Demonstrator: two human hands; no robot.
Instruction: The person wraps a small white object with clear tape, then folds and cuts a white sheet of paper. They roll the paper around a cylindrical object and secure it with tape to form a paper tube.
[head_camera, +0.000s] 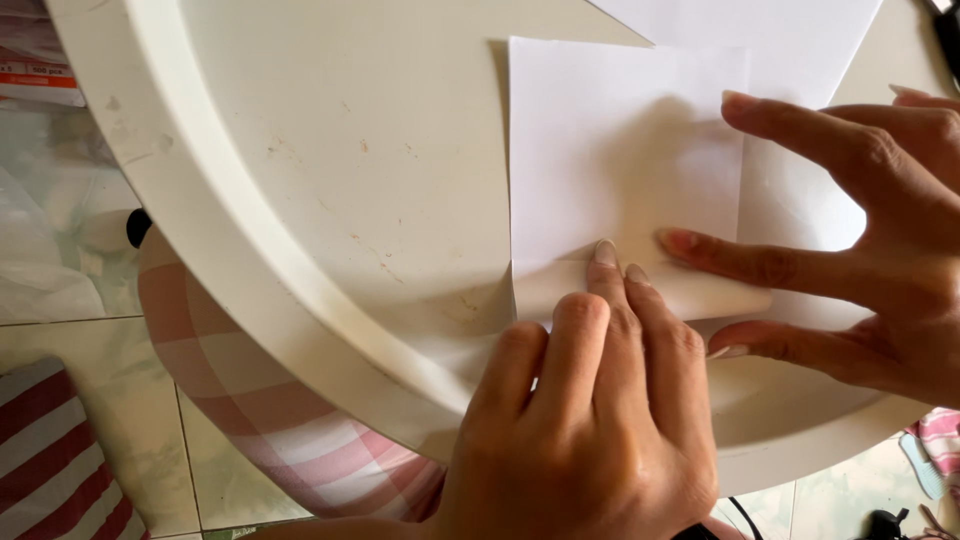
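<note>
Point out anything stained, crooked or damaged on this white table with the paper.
The round white table carries scattered brownish specks and smudges, densest near its rim beside the folded white paper. The paper itself looks clean and untorn. Left hand presses its lower fold; right hand spreads fingers on it. Nothing is spilled.

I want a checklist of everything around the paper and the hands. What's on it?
Surface: round white table with a raised rim, lightly stained.
Job's things: white paper, its lower edge folded up; another white sheet lies beneath it.
Clutter: nothing seen on the table besides the sheets.
Grippers: left hand presses its fingertips on the fold; right hand rests spread fingers on the paper.
Cables: dark cable under the table edge.
Surroundings: tiled floor, pink checked cloth, striped fabric.
</note>
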